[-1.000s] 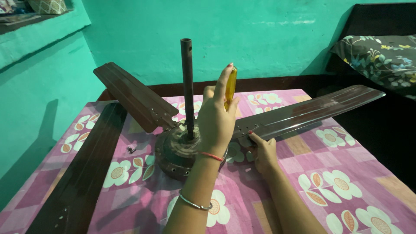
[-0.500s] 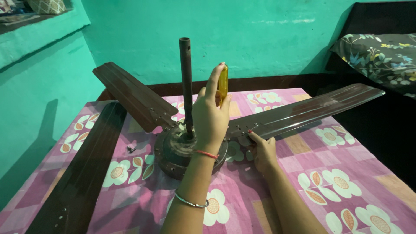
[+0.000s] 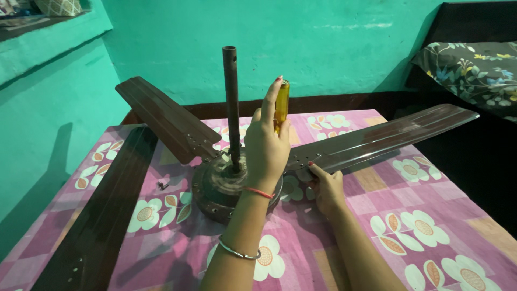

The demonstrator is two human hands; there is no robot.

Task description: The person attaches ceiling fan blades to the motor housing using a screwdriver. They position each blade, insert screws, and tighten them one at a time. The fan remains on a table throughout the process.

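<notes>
A dark brown ceiling fan lies on the table, its motor housing [image 3: 215,188] in the middle and its down rod [image 3: 231,102] standing upright. My left hand [image 3: 266,148] holds a yellow-handled screwdriver [image 3: 281,102] upright over the right side of the housing; the tip is hidden behind the hand. My right hand [image 3: 327,188] presses its fingers flat on the inner end of the right blade [image 3: 388,134], where it meets the housing. Another blade [image 3: 161,116] reaches toward the back left.
A third blade [image 3: 102,215] lies along the left side of the pink floral tablecloth [image 3: 431,215]. A small dark screw [image 3: 161,186] rests left of the housing. Green walls stand behind and to the left. A bed with a flowered cover [image 3: 474,64] is at the right.
My left hand has shifted its fingers a little on the screwdriver handle, which stays upright over the housing. My right hand has stayed on the blade.
</notes>
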